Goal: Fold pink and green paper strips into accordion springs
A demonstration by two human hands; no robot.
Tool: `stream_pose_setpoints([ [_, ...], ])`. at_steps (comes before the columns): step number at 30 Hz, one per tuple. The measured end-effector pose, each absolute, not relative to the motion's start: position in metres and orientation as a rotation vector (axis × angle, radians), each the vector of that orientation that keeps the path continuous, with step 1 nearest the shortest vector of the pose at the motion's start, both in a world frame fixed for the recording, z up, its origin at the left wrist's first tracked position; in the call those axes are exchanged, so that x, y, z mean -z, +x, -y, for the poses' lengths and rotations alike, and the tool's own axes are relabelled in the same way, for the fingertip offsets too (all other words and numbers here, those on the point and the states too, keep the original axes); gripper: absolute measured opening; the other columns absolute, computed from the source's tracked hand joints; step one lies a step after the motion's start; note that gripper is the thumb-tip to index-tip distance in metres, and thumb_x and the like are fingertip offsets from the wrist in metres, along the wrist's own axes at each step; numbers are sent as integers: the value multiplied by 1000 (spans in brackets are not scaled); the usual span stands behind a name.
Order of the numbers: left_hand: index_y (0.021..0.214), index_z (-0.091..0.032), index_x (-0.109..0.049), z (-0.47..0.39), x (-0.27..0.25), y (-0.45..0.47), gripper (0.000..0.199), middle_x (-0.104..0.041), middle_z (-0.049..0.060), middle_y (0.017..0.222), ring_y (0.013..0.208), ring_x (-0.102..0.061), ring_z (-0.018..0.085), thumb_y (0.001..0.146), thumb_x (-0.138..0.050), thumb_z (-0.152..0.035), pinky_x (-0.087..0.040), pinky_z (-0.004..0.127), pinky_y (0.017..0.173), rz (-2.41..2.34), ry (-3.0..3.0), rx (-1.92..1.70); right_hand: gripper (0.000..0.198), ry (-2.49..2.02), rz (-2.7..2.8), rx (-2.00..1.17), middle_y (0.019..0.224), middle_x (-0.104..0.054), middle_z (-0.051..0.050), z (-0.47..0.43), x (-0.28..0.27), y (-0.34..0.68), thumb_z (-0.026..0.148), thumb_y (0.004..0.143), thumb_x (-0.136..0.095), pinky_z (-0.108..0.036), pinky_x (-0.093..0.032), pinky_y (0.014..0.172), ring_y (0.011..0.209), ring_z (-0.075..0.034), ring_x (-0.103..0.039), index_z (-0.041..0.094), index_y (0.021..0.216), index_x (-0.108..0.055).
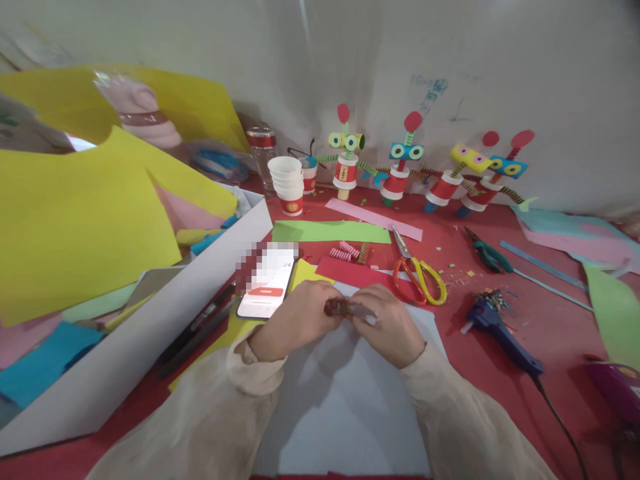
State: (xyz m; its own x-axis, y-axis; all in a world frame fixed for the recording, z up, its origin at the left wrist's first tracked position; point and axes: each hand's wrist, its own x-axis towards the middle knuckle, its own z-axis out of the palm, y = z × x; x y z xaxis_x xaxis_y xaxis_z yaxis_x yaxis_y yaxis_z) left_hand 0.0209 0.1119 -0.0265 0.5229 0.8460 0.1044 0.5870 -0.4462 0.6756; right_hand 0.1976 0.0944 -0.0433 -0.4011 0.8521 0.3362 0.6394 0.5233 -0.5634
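My left hand (305, 313) and my right hand (383, 320) meet over a pale grey sheet (350, 400). Between their fingertips is a small dark red-brown coil (333, 307), the fingers of both hands pinched on it. A pale rod-like piece (361, 311) reaches from the coil into my right hand; its far end is hidden. Just beyond the hands lie pink-and-white coils (345, 251) and a green-brown coil (365, 253). Red paper (345, 272) is partly under the scissors (417, 270), which have orange and yellow handles.
A lit phone (267, 287) lies left of my hands, beside a white box (150, 333) of coloured paper. Stacked paper cups (287, 187) and several cup figures (345, 170) stand along the wall. Pliers (487, 250) and a blue glue gun (505, 337) with a cord lie right.
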Motion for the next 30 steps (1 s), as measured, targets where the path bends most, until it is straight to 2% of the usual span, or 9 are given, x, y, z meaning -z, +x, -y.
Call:
stream_pose_setpoints([
  [4, 65, -16, -63, -115, 27, 21, 10, -55, -1, 58, 57, -48, 11, 69, -54, -15, -33, 24, 54, -1183, 2157, -541, 16, -1268, 2142, -553, 77, -66, -2, -95, 46, 197, 6, 72, -59, -28, -45, 69, 76, -17, -56, 18, 80, -66],
  [7, 75, -17, -67, -117, 28, 21, 13, -59, -1, 63, 58, -51, 11, 68, -55, -15, -37, 23, 55, -1150, 2074, -516, 11, -1251, 2147, -548, 75, -66, -3, -96, 48, 197, 10, 76, -59, -28, -44, 67, 73, -16, -55, 18, 77, -66],
  [21, 80, -19, -68, -116, 31, 22, 13, -62, -1, 69, 61, -55, 12, 70, -61, -23, -40, 23, 57, -1158, 2018, -520, 15, -1235, 2209, -448, 76, -65, -4, -92, 49, 197, 10, 78, -55, -29, -46, 69, 77, -17, -56, 19, 77, -66],
  [27, 76, -20, -69, -112, 21, 23, 14, -64, 1, 71, 65, -56, 14, 74, -56, -22, -42, 26, 62, -1217, 2091, -604, 28, -1287, 1927, -614, 85, -68, -5, -93, 46, 200, 7, 73, -54, -30, -51, 72, 79, -17, -63, 20, 96, -64],
  [30, 76, -19, -69, -111, 19, 24, 15, -65, 3, 74, 68, -56, 15, 74, -54, -18, -43, 27, 63, -1274, 2134, -663, 28, -1340, 1780, -658, 85, -68, -5, -94, 48, 201, 10, 74, -52, -30, -53, 71, 76, -16, -64, 19, 98, -63],
])
